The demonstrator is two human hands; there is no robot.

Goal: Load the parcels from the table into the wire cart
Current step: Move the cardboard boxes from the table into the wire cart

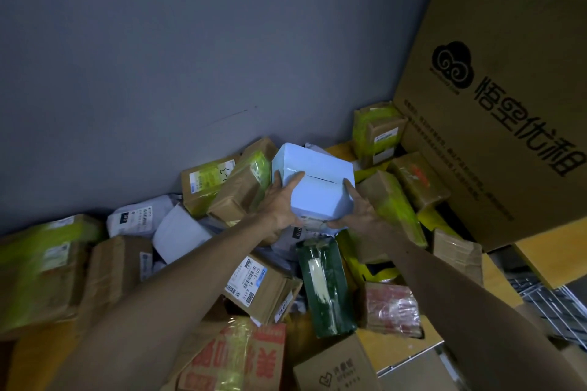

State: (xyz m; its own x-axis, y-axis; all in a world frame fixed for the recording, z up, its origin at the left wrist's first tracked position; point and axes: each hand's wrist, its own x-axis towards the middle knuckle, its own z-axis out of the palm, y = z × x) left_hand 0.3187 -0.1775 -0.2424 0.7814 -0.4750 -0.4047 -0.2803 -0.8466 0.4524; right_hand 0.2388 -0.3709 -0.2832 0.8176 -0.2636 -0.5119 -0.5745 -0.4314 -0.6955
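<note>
**A:** What do we see, biggest first?

**B:** A tall brown carton (495,98) fills the right side. Left of it and below, a heap of parcels (254,289) covers the yellow tabletop (398,349), with boxes and grey mail bags tilted over one another against a grey wall.

**A:** And the wire cart?

**B:** Only a corner of the wire cart (546,301) shows at lower right, beside the tabletop. We cannot tell what it holds.

**A:** What are our hands doing?

**B:** Both hold one pale blue box (317,190) at the far middle of the heap. The left hand (279,206) grips its left side and the right hand (362,211) clamps its right side.

**A:** How far along are we?

**B:** We judge there is much left. This box has not reached the cart, and many parcels wait.
</note>
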